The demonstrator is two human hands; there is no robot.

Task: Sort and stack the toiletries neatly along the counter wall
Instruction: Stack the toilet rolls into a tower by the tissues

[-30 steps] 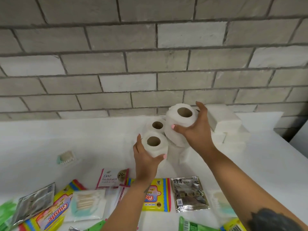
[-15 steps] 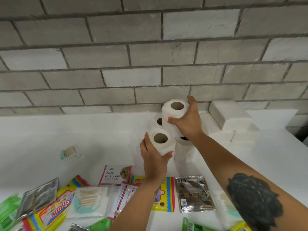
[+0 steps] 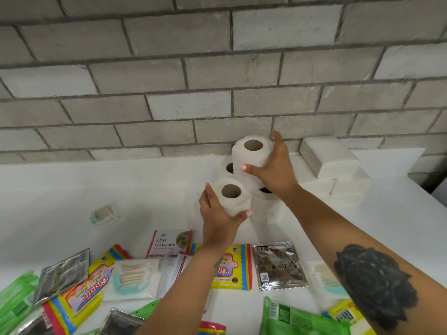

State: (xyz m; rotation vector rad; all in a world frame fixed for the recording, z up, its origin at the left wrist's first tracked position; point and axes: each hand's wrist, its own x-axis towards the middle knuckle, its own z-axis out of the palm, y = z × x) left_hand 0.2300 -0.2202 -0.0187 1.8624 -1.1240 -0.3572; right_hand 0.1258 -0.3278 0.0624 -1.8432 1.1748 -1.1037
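The right hand (image 3: 275,169) is gripping the top toilet roll (image 3: 251,153), its fingers (image 3: 274,136) curling over the far side and the thumb pressing the near side. That roll is standing upright, core hole facing up, close to the brick wall (image 3: 217,81), and appears to be sitting on another roll (image 3: 262,198) that is showing just under the right palm. The left hand (image 3: 217,221) is gripping the front toilet roll (image 3: 231,197), with the thumb wrapping the right side and the fingers (image 3: 208,192) reaching round the left side; this roll is also standing upright. Between the two thumbs, a little behind the left fingers, a back roll (image 3: 226,168) is peeking out, touching the gripped rolls.

Just right of the right fingers, white tissue packs (image 3: 329,160) are lying stacked against the wall. Well to the left of the left fingers, a cotton swab packet (image 3: 105,213) is lying alone on the white tabletop (image 3: 72,184). Below the left wrist, a Dove sachet (image 3: 169,243), a yellow wipes pack (image 3: 232,269) and a silver sachet (image 3: 278,264) are lying flat, the forearm crossing over the yellow pack. Further toward the near edge, green packs (image 3: 297,320) and another yellow wipes pack (image 3: 82,293) are lying scattered and overlapping.
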